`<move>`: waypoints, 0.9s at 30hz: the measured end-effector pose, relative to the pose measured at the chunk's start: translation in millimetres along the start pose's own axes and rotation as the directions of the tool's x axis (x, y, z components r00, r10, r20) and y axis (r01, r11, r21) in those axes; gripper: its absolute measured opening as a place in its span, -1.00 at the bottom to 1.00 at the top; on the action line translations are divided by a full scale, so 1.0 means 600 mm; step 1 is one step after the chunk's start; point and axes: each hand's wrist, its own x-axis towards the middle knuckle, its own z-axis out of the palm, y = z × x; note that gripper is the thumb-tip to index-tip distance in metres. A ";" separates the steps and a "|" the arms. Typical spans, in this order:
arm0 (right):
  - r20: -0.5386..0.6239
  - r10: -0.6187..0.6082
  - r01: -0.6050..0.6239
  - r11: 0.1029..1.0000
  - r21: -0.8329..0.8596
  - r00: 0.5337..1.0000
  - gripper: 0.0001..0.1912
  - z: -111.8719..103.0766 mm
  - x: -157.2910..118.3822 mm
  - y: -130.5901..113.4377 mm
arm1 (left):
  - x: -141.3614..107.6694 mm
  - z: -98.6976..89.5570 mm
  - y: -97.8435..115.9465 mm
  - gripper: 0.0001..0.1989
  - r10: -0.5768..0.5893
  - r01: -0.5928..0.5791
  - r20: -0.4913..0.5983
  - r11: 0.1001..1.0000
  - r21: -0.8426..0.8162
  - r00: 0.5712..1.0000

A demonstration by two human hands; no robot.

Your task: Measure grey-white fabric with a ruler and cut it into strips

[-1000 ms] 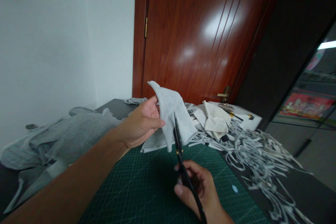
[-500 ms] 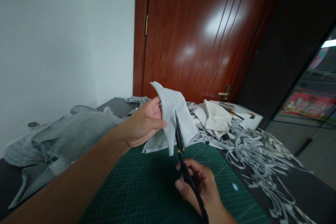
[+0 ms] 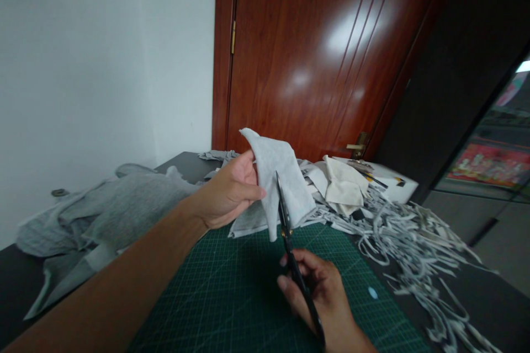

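Above the mat, my left hand (image 3: 234, 190) pinches a light grey piece of fabric (image 3: 285, 168) along its left side, thumb in front and fingers behind. The fabric hangs loosely, with one corner sticking up and a narrow flap dangling below the thumb. My right hand (image 3: 318, 289) is closed round the handles of black scissors (image 3: 287, 229). Their blades point up and lie against the fabric's lower middle, looking nearly closed. A second grey fabric layer (image 3: 250, 220) shows behind and beneath the held piece.
A green cutting mat (image 3: 232, 298) covers the dark table. Rumpled grey fabric (image 3: 136, 204) is heaped at left, and thin grey strips (image 3: 397, 237) are piled at right. Cream cloth (image 3: 343, 185) and a white box (image 3: 397, 182) sit before the wooden door (image 3: 298, 66).
The whole view has shifted slightly. Both hands, the fabric and the scissors keep almost the same arrangement; the blades still rest at the fabric.
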 end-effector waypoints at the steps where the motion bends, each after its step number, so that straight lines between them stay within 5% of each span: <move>1: 0.000 0.000 0.000 1.000 -0.009 1.000 -0.75 0.000 0.000 -0.001 | 0.001 0.003 0.001 -0.38 -0.012 0.011 -0.024 1.000 -0.006 1.000; 14: -0.015 -0.075 0.073 0.994 -0.085 0.997 -0.84 0.002 0.001 -0.010 | 0.014 0.020 -0.013 -0.91 -0.061 0.037 -0.261 0.995 -0.093 0.963; 27: -0.078 -0.096 0.095 0.995 -0.017 0.992 -0.86 0.004 0.001 -0.020 | 0.014 0.037 -0.007 -0.82 -0.066 -0.026 -0.388 0.974 -0.227 0.919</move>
